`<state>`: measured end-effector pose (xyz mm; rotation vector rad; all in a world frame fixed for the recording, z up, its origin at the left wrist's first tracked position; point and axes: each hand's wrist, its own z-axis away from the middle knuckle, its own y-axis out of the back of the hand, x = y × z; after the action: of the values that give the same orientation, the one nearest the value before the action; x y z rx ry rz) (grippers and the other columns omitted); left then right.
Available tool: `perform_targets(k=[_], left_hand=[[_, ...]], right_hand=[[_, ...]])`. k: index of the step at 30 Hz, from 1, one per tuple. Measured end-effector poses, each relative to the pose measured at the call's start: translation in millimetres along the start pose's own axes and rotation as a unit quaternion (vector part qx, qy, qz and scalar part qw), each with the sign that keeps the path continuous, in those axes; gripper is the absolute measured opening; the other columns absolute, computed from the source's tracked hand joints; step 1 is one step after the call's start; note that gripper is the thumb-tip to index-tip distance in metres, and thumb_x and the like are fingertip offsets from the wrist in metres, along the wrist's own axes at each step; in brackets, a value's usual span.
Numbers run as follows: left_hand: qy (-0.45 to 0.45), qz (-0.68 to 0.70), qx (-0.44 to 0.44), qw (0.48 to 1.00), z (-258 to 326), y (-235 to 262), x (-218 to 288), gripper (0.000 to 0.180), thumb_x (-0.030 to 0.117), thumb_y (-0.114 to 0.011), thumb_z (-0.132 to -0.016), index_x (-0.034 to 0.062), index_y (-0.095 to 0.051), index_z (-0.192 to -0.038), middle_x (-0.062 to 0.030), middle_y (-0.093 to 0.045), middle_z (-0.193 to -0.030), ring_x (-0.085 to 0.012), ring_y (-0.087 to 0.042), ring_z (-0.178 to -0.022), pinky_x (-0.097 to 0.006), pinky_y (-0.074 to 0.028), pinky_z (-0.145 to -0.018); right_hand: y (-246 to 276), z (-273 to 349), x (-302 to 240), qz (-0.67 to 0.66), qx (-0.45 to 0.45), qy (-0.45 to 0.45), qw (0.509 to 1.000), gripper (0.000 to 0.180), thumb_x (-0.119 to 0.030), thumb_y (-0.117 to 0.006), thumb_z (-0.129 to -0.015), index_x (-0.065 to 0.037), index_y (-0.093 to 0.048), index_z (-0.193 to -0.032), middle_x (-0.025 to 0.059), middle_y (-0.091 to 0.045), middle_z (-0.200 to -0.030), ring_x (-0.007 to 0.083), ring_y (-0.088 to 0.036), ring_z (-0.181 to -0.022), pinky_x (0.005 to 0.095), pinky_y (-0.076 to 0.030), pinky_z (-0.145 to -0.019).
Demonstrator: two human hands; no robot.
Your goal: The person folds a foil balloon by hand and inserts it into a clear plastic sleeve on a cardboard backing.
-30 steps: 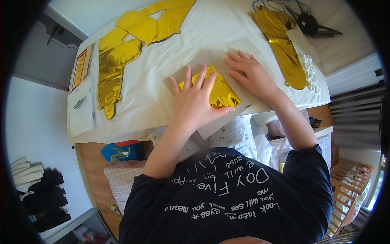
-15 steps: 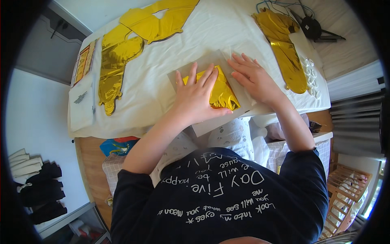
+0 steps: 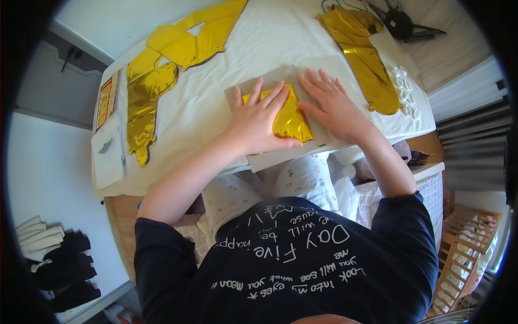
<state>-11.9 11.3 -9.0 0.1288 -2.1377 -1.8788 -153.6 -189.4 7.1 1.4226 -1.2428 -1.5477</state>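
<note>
My left hand [image 3: 261, 119] lies spread over a folded packet of gold foil [image 3: 294, 123], palm and fingers pressing on its left part. The foil has a shiny, wrinkled surface and resembles the flat foil balloons nearby. Under it is a translucent greyish plastic sheet or bag [image 3: 318, 141]; which one I cannot tell. Flat on the right part of this plastic rests my right hand [image 3: 334, 110], its fingers stretched out and its thumb beside the foil's edge. Neither hand grips anything.
Flat gold foil balloons lie on the white-covered table at left [image 3: 143, 108], far left [image 3: 208, 40] and right [image 3: 372, 70]. White ring-like pieces [image 3: 406, 92] sit by the right edge, near a black tripod-like stand [image 3: 400, 22]. A white packet [image 3: 108, 156] lies left.
The view has shifted slightly. My right hand has come a little closer to the foil, and the plastic beneath it lies differently. My left hand still presses on the foil.
</note>
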Motion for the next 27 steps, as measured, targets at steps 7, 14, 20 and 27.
perform_targets(k=[7,14,20,27], left_hand=[[-0.014,0.001,-0.021,1.000,-8.2,0.8,-5.5,0.129,0.089,-0.067,-0.069,0.0092,-0.032,-0.164,-0.0116,-0.029,-0.171,-0.0435,-0.018,-0.158,-0.080,-0.013,-0.117],[-0.054,-0.047,0.003,0.997,-9.5,-10.6,-22.3,0.118,0.091,-0.056,-0.079,0.0140,-0.031,-0.165,-0.0076,-0.029,-0.172,-0.0408,-0.019,-0.159,-0.077,-0.013,-0.119],[-0.058,0.003,-0.026,0.998,-8.9,5.5,-20.9,0.106,0.076,-0.067,-0.083,0.0172,-0.032,-0.165,-0.0060,-0.030,-0.171,-0.0390,-0.018,-0.160,-0.072,-0.009,-0.123],[-0.059,-0.001,-0.006,0.998,-8.5,2.2,-22.5,0.108,0.079,-0.066,-0.081,0.0184,-0.034,-0.164,-0.0040,-0.033,-0.171,-0.0378,-0.021,-0.159,-0.074,-0.011,-0.122]], right_hand=[[4.8,7.4,5.6,-0.020,0.028,0.043,0.998,0.070,-0.045,-0.056,-0.105,-0.015,-0.034,-0.164,0.0197,-0.026,-0.171,0.0396,-0.015,-0.160,0.0528,-0.011,-0.130],[13.8,18.7,24.3,-0.056,-0.053,0.134,0.988,0.071,-0.044,-0.061,-0.102,-0.015,-0.038,-0.163,0.0194,-0.027,-0.171,0.0407,-0.015,-0.160,0.0517,-0.012,-0.130],[2.1,31.7,8.6,0.032,0.006,0.106,0.994,0.071,-0.046,-0.062,-0.101,-0.018,-0.040,-0.162,0.0173,-0.031,-0.170,0.0408,-0.020,-0.159,0.0548,-0.013,-0.129],[-4.9,39.9,1.1,0.019,0.020,0.088,0.996,0.066,-0.045,-0.060,-0.102,-0.018,-0.044,-0.160,0.0158,-0.037,-0.167,0.0392,-0.026,-0.157,0.0568,-0.017,-0.128]])
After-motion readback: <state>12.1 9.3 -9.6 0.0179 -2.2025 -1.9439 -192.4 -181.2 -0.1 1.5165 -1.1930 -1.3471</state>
